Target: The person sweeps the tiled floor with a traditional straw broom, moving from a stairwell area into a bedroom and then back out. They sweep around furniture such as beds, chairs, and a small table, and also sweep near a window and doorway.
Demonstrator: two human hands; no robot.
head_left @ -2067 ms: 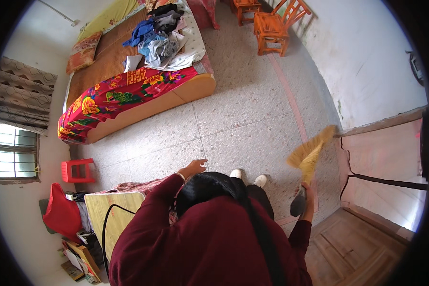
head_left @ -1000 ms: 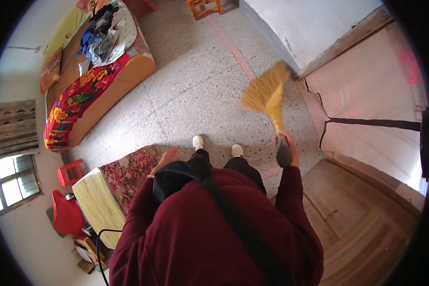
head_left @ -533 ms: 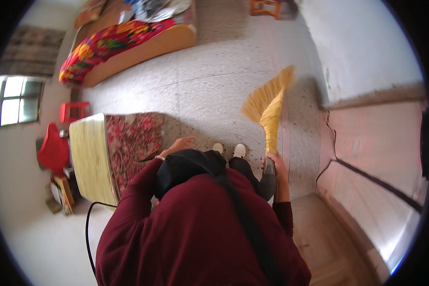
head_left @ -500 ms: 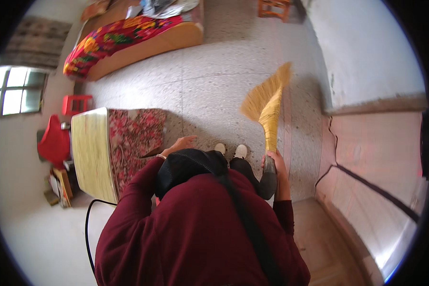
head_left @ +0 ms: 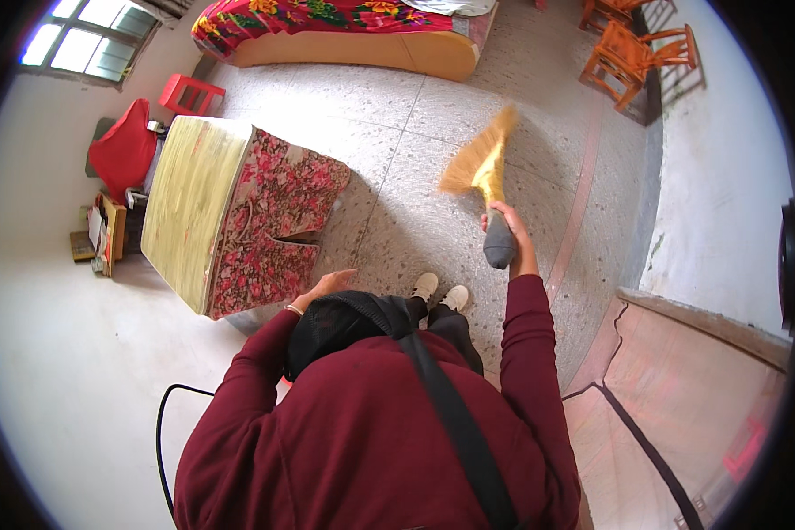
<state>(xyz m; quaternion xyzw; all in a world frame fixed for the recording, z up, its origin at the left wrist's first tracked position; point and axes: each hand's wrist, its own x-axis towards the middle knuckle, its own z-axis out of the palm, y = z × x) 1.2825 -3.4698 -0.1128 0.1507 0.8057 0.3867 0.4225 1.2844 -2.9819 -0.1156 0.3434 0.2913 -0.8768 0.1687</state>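
Note:
My right hand (head_left: 514,228) is wrapped round a straw broom (head_left: 481,166) near the grey end of its handle. The broom's yellow bristles fan out away from me, over the speckled floor (head_left: 397,172); whether they touch it I cannot tell. My left hand (head_left: 331,284) is empty, its fingers stretched out to the right beside a table with a red floral cloth (head_left: 261,234). A bracelet circles the left wrist. My white shoes (head_left: 440,291) stand on the floor between the two hands.
Left of me stands the table's yellowish top (head_left: 190,203), with a red stool (head_left: 188,94) behind it. A bed (head_left: 362,55) with a bright floral cover lies at the far side. Wooden chairs (head_left: 623,62) stand against the right wall. Near right is a pinkish panel (head_left: 671,397).
My right arm has reached farther forward, carrying the broom away from my body. The view has turned, so the table looks nearer and the wooden chairs show more fully.

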